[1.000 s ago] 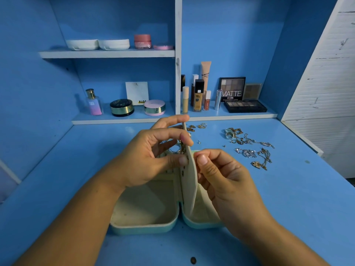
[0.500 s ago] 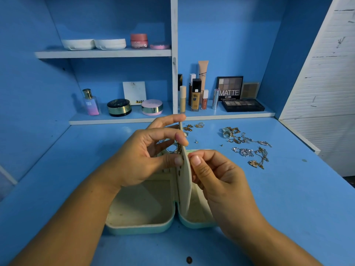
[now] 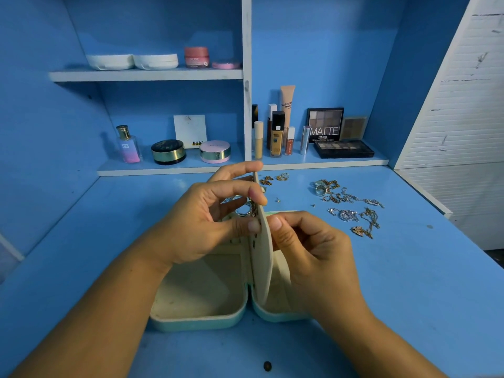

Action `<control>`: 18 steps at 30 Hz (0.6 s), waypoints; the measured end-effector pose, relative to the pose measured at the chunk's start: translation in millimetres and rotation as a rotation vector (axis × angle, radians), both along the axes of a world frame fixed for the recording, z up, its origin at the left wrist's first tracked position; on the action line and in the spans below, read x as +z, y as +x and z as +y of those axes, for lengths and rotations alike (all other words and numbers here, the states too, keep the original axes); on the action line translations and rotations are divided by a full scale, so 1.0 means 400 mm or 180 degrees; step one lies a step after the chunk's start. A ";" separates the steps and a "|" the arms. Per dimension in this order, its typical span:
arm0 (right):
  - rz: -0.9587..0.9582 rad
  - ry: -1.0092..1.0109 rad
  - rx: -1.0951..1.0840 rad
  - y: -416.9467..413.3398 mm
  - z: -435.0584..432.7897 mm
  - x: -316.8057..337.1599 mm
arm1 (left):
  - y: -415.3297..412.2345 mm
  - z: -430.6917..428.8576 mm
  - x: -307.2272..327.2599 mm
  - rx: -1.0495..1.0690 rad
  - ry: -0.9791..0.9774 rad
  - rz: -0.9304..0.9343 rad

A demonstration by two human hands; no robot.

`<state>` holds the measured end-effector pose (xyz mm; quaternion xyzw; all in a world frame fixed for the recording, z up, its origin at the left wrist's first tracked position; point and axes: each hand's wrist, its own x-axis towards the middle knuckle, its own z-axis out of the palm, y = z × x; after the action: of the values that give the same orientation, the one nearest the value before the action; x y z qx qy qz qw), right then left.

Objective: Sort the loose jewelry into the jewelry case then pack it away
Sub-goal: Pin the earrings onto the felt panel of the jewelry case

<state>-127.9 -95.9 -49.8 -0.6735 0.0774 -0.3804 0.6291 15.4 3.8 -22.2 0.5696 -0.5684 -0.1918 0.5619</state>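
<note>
Jewelry case (image 3: 191, 323) lies open flat on the counter (image 3: 409, 268), just in front of me, both trays facing up. Its perforated divider panel (image 3: 263, 257) stands upright along the hinge between them. My left grip (image 3: 201, 225) pinches that panel by its edge, thumb low and fingers higher. I judge this is to keep the thin flap steady and square while a piece goes through one of its holes. Some rings (image 3: 244, 210) already hang on the left face, just behind those fingers.

My right grip (image 3: 313, 249) is curled, its thumb pressed to the panel's far face opposite my left thumb. That looks like fastening something from behind. Whether it pinches a small piece there I cannot tell, because the panel hides it.

Loose jewelry (image 3: 349, 205) is spread on the counter to the right, well apart from the case, so most of the sorting is not yet done.

Against half a second ago, both grips keep the same posture on the panel. The pile has not moved, and only my view has shifted a little.
</note>
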 end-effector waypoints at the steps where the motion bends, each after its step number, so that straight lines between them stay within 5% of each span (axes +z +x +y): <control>1: -0.0031 0.0056 0.0077 -0.002 0.000 -0.001 | 0.000 0.000 0.001 -0.0012 -0.0001 0.0012; 18: -0.0238 0.0140 0.0260 0.003 -0.001 -0.011 | 0.001 -0.003 -0.002 -0.0035 -0.0006 0.0045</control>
<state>-126.6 -96.3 -54.0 -0.6474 0.0346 -0.3775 0.6612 15.8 2.6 -23.2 0.5645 -0.5677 -0.1984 0.5654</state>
